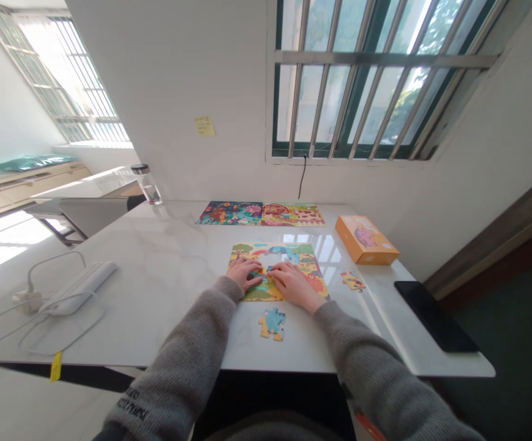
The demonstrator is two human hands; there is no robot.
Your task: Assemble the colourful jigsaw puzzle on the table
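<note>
A colourful jigsaw puzzle (309, 260) with trees and animals lies on the white table, with a gap in its upper middle that shows the white surface. My left hand (246, 273) rests on the puzzle's left part, fingers stretched out and lying flat. From the right, my right hand (293, 283) reaches over the puzzle, its fingertips together at a small bluish puzzle piece (270, 267) by the gap's lower edge. Its fingers partly hide that piece. A loose blue and yellow cluster of puzzle pieces (273, 323) lies nearer me, and another loose cluster (352, 280) lies to the right.
Two finished-looking puzzles, a dark one (231, 213) and a farm one (293, 214), lie along the wall. An orange box (367, 239) and a black phone (434, 315) are at right. A power strip (79, 288) with cables and a bottle (149, 185) stand left.
</note>
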